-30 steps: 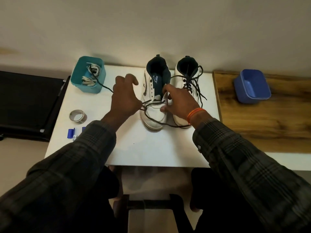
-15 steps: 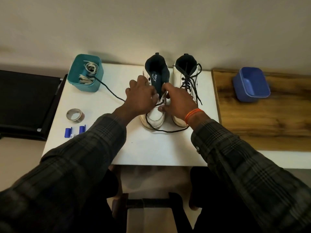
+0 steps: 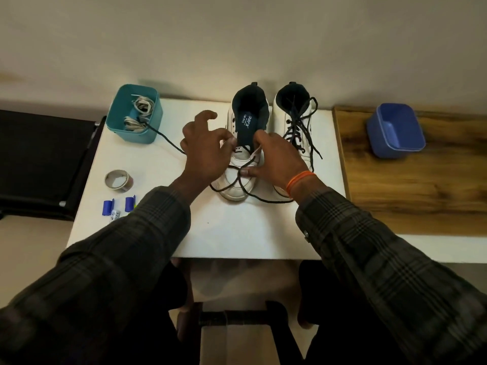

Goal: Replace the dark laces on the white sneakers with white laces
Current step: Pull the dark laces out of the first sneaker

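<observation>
Two white high-top sneakers stand side by side on the white table (image 3: 237,233). The left sneaker (image 3: 238,185) has most of its dark lace (image 3: 237,181) pulled loose, and the lace trails over the toe and out to the left across the table. My left hand (image 3: 204,151) pinches the lace at the shoe's left eyelets. My right hand (image 3: 276,156) grips the shoe's right side with the thumb on the vamp. The right sneaker (image 3: 292,111) is still laced in dark. White laces (image 3: 138,111) lie in a teal tub (image 3: 142,133).
A roll of tape (image 3: 118,180) and small blue caps (image 3: 108,206) lie at the table's left front. A blue tub (image 3: 395,130) sits on the wooden surface (image 3: 408,185) to the right. A black object (image 3: 39,159) adjoins the table on the left.
My left hand swung from the left of the shoe in to its eyelets. The dark lace has come looser and now crosses over the toe.
</observation>
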